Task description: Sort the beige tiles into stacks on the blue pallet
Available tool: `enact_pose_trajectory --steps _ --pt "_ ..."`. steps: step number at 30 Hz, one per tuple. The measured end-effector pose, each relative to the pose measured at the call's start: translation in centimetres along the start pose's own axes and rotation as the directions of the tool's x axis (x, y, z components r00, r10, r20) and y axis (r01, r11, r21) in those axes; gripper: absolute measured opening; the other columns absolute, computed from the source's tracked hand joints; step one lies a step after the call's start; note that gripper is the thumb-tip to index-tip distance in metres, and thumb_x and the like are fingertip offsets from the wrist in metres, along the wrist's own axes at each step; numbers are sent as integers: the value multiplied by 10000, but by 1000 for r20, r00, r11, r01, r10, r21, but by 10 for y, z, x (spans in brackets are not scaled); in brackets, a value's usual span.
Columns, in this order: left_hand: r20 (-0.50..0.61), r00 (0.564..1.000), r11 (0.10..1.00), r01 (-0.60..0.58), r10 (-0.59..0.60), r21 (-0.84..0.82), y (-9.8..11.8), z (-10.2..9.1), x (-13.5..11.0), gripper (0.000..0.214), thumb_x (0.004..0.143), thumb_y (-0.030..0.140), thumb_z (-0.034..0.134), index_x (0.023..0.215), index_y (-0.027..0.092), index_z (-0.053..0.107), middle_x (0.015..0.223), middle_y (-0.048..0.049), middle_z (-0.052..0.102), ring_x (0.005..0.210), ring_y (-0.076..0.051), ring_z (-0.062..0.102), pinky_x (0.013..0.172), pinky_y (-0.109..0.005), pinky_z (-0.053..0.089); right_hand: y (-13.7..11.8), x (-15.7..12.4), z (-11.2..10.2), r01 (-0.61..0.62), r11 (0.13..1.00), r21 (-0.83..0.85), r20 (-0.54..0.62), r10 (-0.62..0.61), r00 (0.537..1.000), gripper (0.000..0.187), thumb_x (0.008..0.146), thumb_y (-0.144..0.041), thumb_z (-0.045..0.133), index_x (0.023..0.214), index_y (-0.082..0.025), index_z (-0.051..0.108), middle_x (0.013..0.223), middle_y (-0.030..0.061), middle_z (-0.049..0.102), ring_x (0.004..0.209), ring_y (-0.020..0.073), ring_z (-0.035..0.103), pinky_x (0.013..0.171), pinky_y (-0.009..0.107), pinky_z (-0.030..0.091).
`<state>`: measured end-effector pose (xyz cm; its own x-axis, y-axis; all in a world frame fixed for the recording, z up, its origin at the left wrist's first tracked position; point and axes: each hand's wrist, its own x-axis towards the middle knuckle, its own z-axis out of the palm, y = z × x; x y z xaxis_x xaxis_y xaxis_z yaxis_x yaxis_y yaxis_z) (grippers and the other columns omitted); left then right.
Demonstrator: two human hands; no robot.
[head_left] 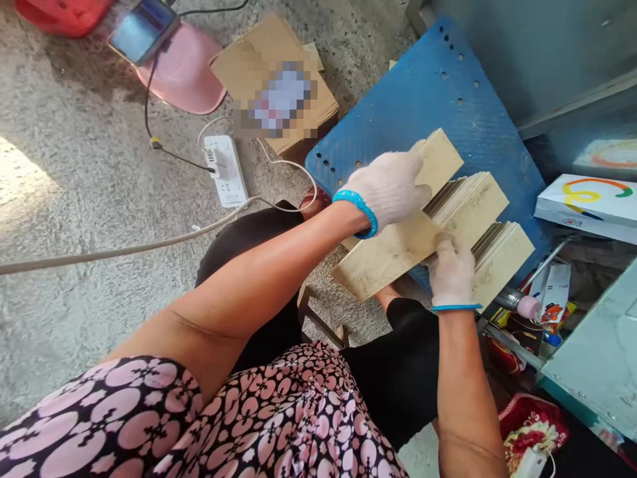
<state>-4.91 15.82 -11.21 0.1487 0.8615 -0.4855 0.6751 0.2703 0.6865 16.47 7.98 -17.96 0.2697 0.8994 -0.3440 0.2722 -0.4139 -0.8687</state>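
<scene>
Both my hands wear white knitted gloves with blue cuffs. A thin, pale tan board (pixel 393 259), perhaps plywood or card, lies slanted in front of me, its near end jutting past the blue surface. My left hand (pixel 391 189) curls over its upper edge, fingertips hidden from view. At its right end my right hand (pixel 452 269) is closed, thumb on the face. Stacks of similar thin boards stand around my hands: a far one (pixel 440 159), a middle one (pixel 482 209) and a right one (pixel 507 259). They rest on a blue panel (pixel 398 106) with small holes.
A cardboard box (pixel 269 60) sits on the concrete floor beyond, beside a power strip (pixel 226 171) with cables. A phone (pixel 144 30) lies on a pink basin (pixel 186 70). At right are a white box (pixel 590 206), a pink-capped bottle (pixel 525 305) and a metal cabinet (pixel 597 345).
</scene>
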Motion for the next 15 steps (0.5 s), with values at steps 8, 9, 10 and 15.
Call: enact_pose_trajectory --steps 8,9,10,15 --pt "116 992 998 53 -48 -43 -3 16 7 327 920 418 502 992 235 763 925 -69 729 920 -249 650 810 -337 488 -34 43 -9 24 891 454 -191 72 979 308 770 -464 694 859 -184 601 847 25 692 740 170 665 587 274 552" --pt "125 991 997 64 -57 -50 -4 18 7 324 922 421 502 980 240 765 922 -62 732 903 -241 650 802 -331 487 -34 48 -10 26 881 473 -191 74 979 287 770 -445 694 857 -188 600 862 25 697 762 176 676 593 279 561" --pt "125 990 996 70 -62 -61 -4 21 8 319 923 419 504 978 245 766 931 -55 736 896 -234 650 796 -324 487 -34 52 -12 32 872 488 -200 76 977 269 772 -431 694 854 -194 597 867 23 699 779 184 685 601 288 571" --pt "109 991 994 83 -75 -76 -5 46 10 303 932 395 498 986 243 754 962 -45 746 866 -205 643 776 -307 483 -24 66 -18 72 864 499 -216 43 976 275 837 -477 648 883 -208 614 875 29 697 861 209 704 657 328 604"
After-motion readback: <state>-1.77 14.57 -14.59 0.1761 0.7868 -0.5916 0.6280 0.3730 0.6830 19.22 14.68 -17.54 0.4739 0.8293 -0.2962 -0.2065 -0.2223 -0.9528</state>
